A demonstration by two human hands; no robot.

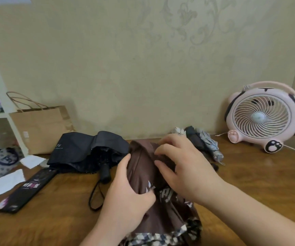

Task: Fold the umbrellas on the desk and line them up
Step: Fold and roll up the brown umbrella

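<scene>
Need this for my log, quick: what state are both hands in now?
Left hand: grips the brown umbrella.
Right hand: fingers curled, pinching the same umbrella's fabric.

We read the pale letters "UV" on the black umbrella (82, 148) near the back edge of the desk (54, 219). White print on the brown umbrella (143, 174) and pink print on the flat black case (28, 189) are too blurred for us to read.

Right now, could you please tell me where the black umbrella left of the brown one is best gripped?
Probably take the black umbrella by its short handle: it juts rigid from the slack, unfolded canopy toward the near edge of the desk, so come from the near side, fingers wrapped round it.
</scene>
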